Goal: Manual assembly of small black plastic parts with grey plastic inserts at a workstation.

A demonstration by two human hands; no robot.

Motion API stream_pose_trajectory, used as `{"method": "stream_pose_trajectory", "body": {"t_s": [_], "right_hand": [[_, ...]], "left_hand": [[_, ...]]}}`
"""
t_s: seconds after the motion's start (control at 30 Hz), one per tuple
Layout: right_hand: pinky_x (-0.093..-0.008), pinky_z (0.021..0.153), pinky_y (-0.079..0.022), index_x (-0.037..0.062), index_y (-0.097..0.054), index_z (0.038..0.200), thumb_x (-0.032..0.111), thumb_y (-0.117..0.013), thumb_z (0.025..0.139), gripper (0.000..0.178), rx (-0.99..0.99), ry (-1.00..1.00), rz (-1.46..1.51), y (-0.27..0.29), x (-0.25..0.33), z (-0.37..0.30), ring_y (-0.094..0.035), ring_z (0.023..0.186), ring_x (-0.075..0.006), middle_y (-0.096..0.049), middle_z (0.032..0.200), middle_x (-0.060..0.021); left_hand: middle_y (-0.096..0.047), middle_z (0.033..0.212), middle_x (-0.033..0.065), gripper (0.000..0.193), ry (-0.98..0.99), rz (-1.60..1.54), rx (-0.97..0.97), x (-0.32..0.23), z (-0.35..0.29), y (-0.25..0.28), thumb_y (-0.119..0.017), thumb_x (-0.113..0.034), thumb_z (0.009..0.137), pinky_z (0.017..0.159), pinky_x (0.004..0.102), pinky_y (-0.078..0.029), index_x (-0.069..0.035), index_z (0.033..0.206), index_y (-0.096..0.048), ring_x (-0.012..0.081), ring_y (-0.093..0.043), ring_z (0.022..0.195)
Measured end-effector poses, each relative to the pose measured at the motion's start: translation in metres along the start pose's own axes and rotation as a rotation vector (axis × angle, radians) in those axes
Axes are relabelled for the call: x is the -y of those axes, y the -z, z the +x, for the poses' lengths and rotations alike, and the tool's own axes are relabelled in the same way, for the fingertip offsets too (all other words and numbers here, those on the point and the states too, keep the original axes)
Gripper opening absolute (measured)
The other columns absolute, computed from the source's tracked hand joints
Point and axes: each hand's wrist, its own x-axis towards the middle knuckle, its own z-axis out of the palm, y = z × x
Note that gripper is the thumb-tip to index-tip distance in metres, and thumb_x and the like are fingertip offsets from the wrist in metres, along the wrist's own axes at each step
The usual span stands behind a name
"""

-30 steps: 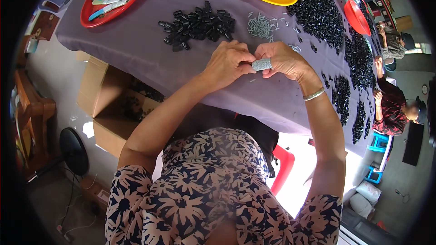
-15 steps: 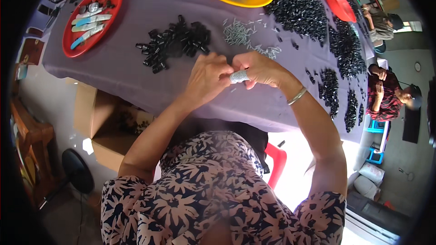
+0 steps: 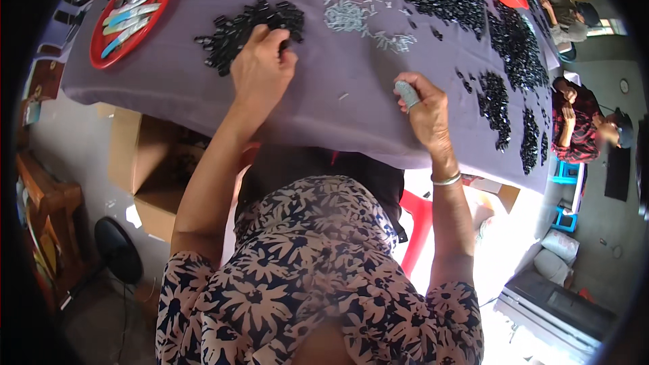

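"Hovering over the near right edge of the pile of black pieces, is that the left hand?"

"Yes. Its fingers are half curled, with a modest gap between thumb and forefinger. Whether they have hold of a piece, one cannot tell: dark bits show right behind them."

"How do those pieces look?"

"Short, stubby and glossy black, catching the light along their edges. They lie jumbled on the purple-grey tablecloth, towards the person's left."

"And the pale ones?"

"The grey pins are thin, straight little rods, heaped to the right of the black pile, well apart from it. A looser scatter of them spreads just nearer the person, and a single pin lies alone between the hands."

"What of the right hand?"

"It hangs over the cloth, apart from both piles, fingers bent in close against the thumb. A mottled grey cover shows at the fingertips, seemingly wrapped round a digit. Whether anything small is pinched there, one cannot tell."

"Anything on the far left?"

"A red tray bearing blue and whitish tools."
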Motion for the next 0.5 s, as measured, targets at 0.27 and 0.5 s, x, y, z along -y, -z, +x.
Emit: {"method": "stream_pose_trajectory", "body": {"t_s": [0.27,0.5], "right_hand": [[-0.0238,0.056,-0.046,0.0022,-0.067,0.1,0.001,-0.061,0.09,0.011,-0.354,-0.028,-0.131,0.037,-0.032,-0.013,-0.055,0.062,-0.0067,-0.062,0.072,-0.0005],[-0.0316,0.067,-0.052,0.0068,-0.069,0.099,0.007,-0.071,0.083,0.017,-0.466,0.063,-0.432,0.103,-0.064,0.062,-0.066,0.07,-0.0195,-0.07,0.081,-0.0101]], "left_hand": [[-0.06,0.095,0.013,0.033,-0.062,-0.139,-0.012,-0.013,-0.012,0.002,-0.061,0.001,0.077,0.067,0.0421,-0.051,-0.003,0.11,-0.064,0.0351,-0.062,0.078],[-0.058,0.088,0.0126,0.022,-0.264,-0.284,0.149,-0.017,-0.018,-0.021,-0.062,0.008,0.077,0.071,0.0399,-0.049,-0.001,0.096,-0.064,0.0327,-0.061,0.082]]}}
